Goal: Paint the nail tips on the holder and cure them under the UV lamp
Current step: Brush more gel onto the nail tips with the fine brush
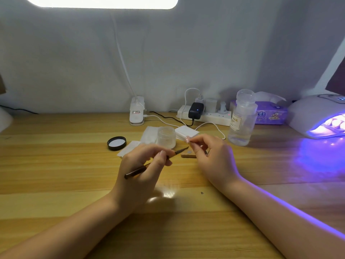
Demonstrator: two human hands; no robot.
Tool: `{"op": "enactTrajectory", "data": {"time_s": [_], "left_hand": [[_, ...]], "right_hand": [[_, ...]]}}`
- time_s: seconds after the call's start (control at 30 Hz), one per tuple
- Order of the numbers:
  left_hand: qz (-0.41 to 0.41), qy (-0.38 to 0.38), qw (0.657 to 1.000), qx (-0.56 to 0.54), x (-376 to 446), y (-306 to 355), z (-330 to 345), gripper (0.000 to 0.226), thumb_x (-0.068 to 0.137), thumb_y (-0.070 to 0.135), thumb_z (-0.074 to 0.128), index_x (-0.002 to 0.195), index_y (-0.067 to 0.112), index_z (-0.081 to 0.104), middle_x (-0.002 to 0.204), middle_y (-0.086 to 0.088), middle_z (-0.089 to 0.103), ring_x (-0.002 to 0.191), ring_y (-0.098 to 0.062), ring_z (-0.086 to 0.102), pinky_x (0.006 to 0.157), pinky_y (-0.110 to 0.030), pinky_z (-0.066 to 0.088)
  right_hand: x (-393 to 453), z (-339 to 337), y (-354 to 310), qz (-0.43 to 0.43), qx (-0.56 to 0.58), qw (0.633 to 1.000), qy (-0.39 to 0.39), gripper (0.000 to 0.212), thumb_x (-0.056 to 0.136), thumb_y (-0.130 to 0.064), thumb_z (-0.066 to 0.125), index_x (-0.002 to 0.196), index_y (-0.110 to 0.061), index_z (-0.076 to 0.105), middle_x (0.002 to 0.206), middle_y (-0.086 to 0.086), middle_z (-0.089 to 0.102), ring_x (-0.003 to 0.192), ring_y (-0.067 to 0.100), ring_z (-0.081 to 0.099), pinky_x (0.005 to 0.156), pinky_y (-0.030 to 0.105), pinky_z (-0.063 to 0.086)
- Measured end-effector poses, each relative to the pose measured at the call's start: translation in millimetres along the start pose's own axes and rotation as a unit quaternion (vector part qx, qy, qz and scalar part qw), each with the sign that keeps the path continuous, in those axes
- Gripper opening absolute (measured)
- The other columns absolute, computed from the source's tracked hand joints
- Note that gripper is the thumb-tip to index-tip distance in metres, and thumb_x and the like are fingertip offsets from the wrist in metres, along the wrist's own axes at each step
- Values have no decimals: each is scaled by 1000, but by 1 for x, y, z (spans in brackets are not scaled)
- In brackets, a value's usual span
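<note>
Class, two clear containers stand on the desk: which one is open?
The small jar behind the hands: its black lid lies beside it on the desk. The tall bottle on the right has its cap on.

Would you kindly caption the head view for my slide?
Left hand holds a brush toward a nail tip pinched by the right hand, UV lamp glowing.

I lose the UV lamp (pixel 317 116) at the right edge. The nail tip (pixel 187 140) in my right grip (pixel 211 156) is too small to read, and fingers hide the brush (pixel 158 161) middle.
</note>
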State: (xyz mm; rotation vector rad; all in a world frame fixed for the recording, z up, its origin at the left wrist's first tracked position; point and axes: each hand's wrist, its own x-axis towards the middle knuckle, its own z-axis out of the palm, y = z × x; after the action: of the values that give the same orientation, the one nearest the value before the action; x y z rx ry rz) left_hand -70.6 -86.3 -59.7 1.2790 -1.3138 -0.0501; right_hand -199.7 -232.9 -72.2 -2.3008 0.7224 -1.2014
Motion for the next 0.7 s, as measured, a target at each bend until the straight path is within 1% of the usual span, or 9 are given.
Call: {"op": "enactTrajectory", "data": {"time_s": [0.07, 0.13, 0.23, 0.3, 0.37, 0.47, 0.6, 0.63, 0.7], "left_hand": [[7, 1, 1000, -2, 0, 0, 1, 28, 90, 28, 50, 94, 11, 72, 81, -1, 71, 79, -22, 68, 71, -48, 53], [7, 6, 1000, -1, 0, -2, 2, 29, 91, 27, 49, 95, 10, 72, 80, 1, 71, 79, -19, 69, 70, -39, 55], [-6, 22, 1000, -7, 1, -7, 1, 29, 92, 30, 48, 97, 11, 70, 81, 0, 71, 80, -16, 69, 71, -30, 54], [-13, 28, 999, -8, 1, -11, 1, 28, 93, 31, 49, 98, 13, 70, 84, 1, 70, 82, -17, 68, 71, -30, 54], [-28, 36, 999, -13, 1, -14, 0, 27, 92, 33, 49, 99, 17, 69, 84, 2, 70, 83, -19, 67, 72, -34, 54], [-45, 44, 998, -16, 2, -16, 1, 27, 91, 37, 49, 98, 21, 69, 84, 0, 70, 84, -23, 66, 73, -37, 54], [-50, 34, 998, -14, 2, -16, 2, 27, 91, 38, 48, 98, 21, 68, 84, 2, 69, 83, -18, 66, 72, -29, 53], [-51, 30, 998, -13, 1, -16, 2, 28, 91, 38, 48, 98, 20, 68, 84, 3, 69, 83, -17, 66, 72, -27, 53], [-55, 24, 998, -15, 1, -17, 2, 30, 90, 39, 48, 98, 18, 69, 83, 3, 69, 82, -17, 66, 72, -26, 52]], "right_hand": [[1, 0, -1, -1, 13, 1000, 8, 11, 91, -16, 63, 100, -17, 68, 82, -3, 66, 77, 15, 58, 65, 34, 50], [1, 0, -1, 7, 37, 999, 15, 7, 91, -16, 63, 97, -17, 67, 77, -4, 66, 69, 13, 58, 61, 31, 50], [1, 1, 0, 42, 87, 995, 35, 5, 87, -18, 65, 91, -16, 67, 72, -5, 66, 63, 11, 60, 59, 35, 53], [2, 2, 1, 62, 107, 992, 38, 3, 85, -19, 67, 88, -17, 68, 71, -5, 67, 64, 11, 62, 61, 37, 55], [4, 3, 1, 76, 111, 991, 26, 3, 85, -22, 68, 84, -19, 69, 71, -4, 69, 66, 12, 64, 63, 38, 56], [5, 4, 2, 79, 68, 995, 5, 9, 85, -27, 69, 77, -23, 71, 65, -8, 66, 61, 8, 61, 60, 33, 53], [8, 7, 4, 90, -55, 994, -26, 17, 86, -37, 66, 78, -24, 75, 53, -15, 54, 56, 4, 50, 51, 25, 40], [9, 7, 4, 88, -84, 992, -37, 19, 87, -38, 65, 80, -24, 76, 54, -15, 53, 57, 5, 50, 50, 23, 36], [10, 7, 4, 80, -120, 988, -61, 20, 89, -39, 63, 85, -25, 77, 59, -12, 56, 62, 8, 52, 51, 22, 34]]}}
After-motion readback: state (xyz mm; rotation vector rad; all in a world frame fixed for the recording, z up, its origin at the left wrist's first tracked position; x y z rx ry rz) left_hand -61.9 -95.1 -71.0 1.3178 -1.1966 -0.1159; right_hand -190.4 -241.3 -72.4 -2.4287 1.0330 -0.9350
